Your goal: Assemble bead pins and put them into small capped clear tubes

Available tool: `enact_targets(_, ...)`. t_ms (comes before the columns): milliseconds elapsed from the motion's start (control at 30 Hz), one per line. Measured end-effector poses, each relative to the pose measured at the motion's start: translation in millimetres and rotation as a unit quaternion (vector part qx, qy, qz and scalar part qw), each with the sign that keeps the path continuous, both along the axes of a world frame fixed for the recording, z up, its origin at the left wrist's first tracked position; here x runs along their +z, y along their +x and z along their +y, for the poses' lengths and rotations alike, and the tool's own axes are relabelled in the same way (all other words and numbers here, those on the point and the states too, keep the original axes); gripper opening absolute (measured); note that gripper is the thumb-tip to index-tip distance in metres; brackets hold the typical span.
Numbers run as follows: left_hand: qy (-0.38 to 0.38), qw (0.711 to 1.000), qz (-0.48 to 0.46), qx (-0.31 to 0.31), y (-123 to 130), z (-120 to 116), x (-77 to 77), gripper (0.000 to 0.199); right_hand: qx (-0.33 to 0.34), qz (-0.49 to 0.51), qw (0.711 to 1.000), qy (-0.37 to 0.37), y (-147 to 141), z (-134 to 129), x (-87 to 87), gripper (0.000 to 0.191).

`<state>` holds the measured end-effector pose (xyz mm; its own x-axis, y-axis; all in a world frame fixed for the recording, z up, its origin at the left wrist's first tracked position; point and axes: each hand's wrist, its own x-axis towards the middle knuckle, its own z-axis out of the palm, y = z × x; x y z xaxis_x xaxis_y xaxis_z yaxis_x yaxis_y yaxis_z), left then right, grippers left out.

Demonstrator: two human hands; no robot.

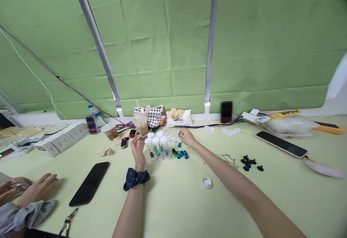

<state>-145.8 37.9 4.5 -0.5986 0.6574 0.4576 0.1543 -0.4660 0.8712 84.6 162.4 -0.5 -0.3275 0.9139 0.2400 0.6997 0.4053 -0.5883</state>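
My left hand, with a dark dotted scrunchie at the wrist, is beside a group of clear tubes with white caps, standing upright. Its fingers are loosely bent and apart, with nothing visible in them. Small green, blue or dark pieces lie inside the front tubes. Farther right, my right hand reaches to the back of the group, beside more white caps and clear tubes. Its fingertips are drawn together; what they hold is too small to tell. Shiny blue balls lie below it.
Black suction-cup-like pieces, thin metal rods and a round white part lie to the right. Phones rest on both sides. Drink cups and pouches stand behind. Another person's hands are at far left.
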Motion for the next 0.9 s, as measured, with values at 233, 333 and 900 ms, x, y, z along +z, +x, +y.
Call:
enact_targets(233, 0.100, 0.936, 0.268, 0.204, 46, -26, 18.5, 0.033, 0.051, -0.061, 0.997, -0.013, 73, -24, -0.6, 0.011)
enact_targets(333, 0.074, 0.924, 0.371, 0.059, 88, -29, 15.2, 0.027, 0.018, -0.078, 0.997, -0.001, 113, -42, -3.5, 0.014)
enact_targets(900, -0.122, 0.750, 0.650, 0.003, 145, -4, -40.7, 0.023, -0.001, -0.112, 0.993, 0.030, 197, -113, 18.0, 0.017)
